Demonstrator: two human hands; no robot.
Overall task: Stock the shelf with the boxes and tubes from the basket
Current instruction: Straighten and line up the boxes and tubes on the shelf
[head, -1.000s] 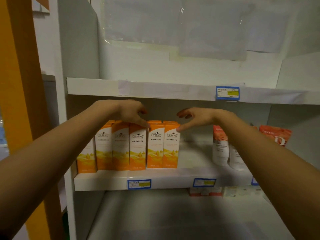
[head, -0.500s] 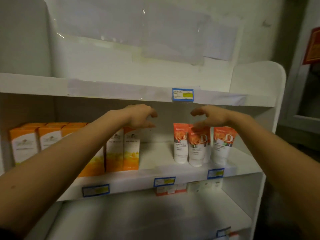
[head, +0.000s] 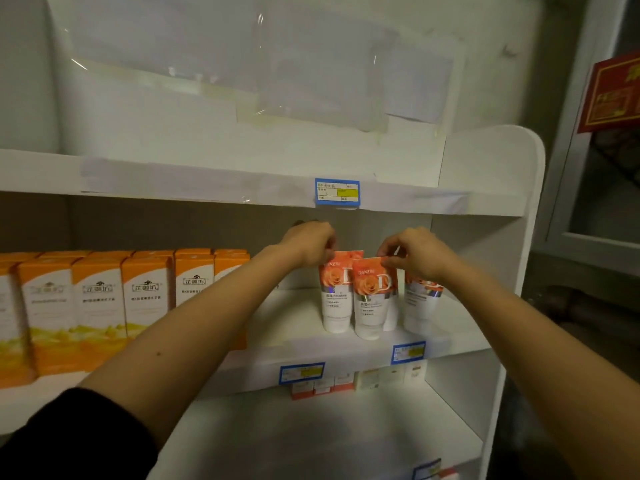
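Observation:
Three white tubes with orange rose tops stand upright on the middle shelf (head: 346, 358). My left hand (head: 308, 242) pinches the top edge of the left tube (head: 334, 299). My right hand (head: 415, 252) pinches the top right corner of the front middle tube (head: 372, 306) and covers the top of the right tube (head: 420, 310). To the left on the same shelf stands a row of orange and white boxes (head: 145, 296), partly hidden by my left forearm. The basket is out of view.
A blue price tag (head: 337, 192) hangs on the upper shelf edge, and two more are on the middle shelf edge. Small boxes (head: 322, 388) sit at the back of the lower shelf. The white side panel (head: 519, 237) closes the shelf on the right, with a red sign (head: 613, 95) beyond it.
The view swung right from the orange boxes to the tubes. Both hands moved right, dropped onto the tube tops and closed on them.

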